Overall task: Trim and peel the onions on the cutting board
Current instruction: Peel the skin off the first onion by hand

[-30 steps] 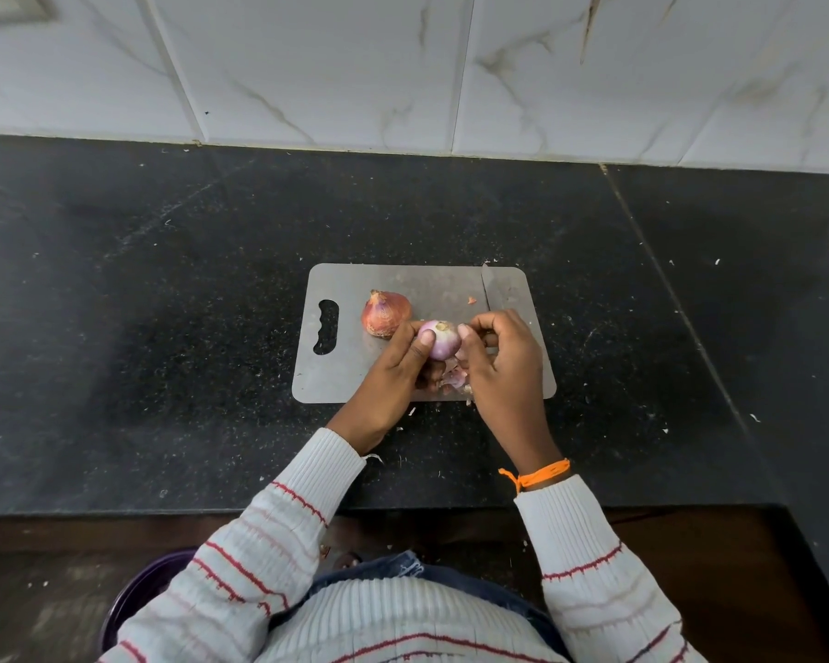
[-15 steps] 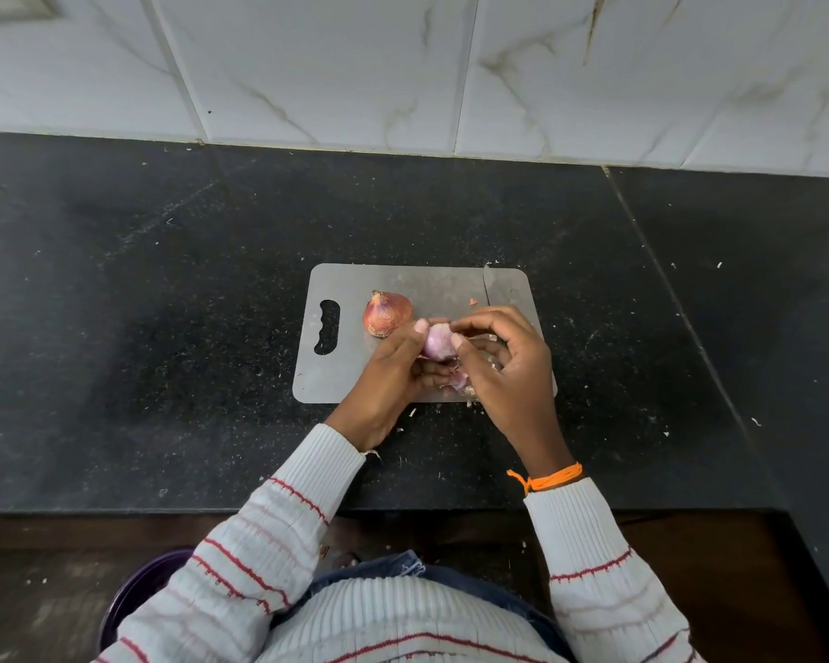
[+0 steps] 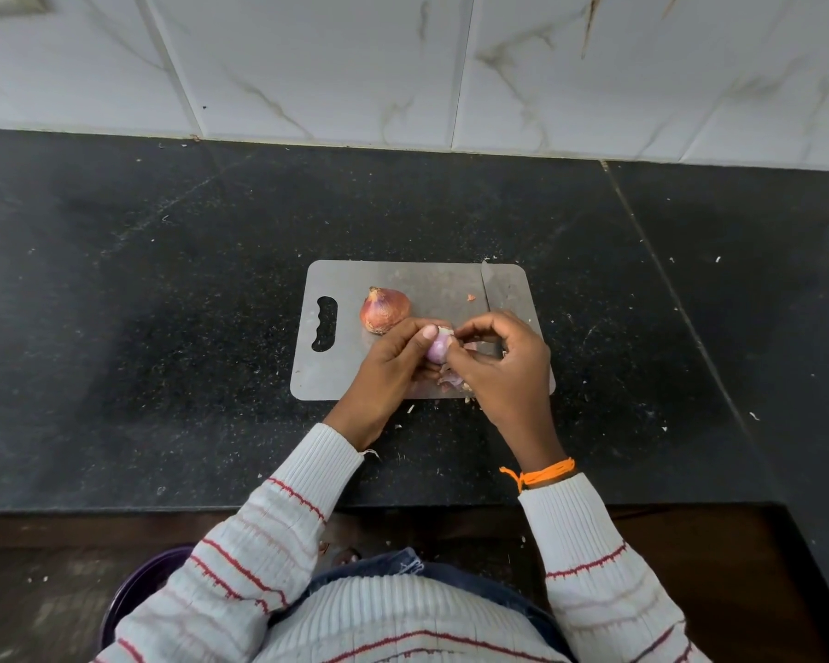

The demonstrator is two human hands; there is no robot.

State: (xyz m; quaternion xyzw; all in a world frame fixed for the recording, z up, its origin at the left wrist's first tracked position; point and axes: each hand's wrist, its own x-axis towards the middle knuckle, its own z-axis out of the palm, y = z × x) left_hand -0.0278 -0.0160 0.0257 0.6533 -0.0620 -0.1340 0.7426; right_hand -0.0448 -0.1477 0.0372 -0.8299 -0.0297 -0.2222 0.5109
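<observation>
Seen from above, on a grey cutting board [image 3: 403, 375] on a black counter [image 3: 164, 327]. At ten o'clock on the board, an unpeeled onion [image 3: 384, 309], lying loose. Just right of it, at centre, left hand [image 3: 388, 370] gripping a pale, part-peeled onion [image 3: 439, 347]. At three o'clock, right hand [image 3: 503, 366] pinching that onion's top. Beneath, loose skins [image 3: 453, 380]. At one o'clock, a knife blade [image 3: 485, 287].

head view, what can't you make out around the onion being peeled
- Peeled onion: mostly covered by left hand and right hand.
- Knife: blade shows; handle hidden under the right hand.
- Peel scraps: partly covered by the right hand.
- Purple container: cut off by the left sleeve.
</observation>
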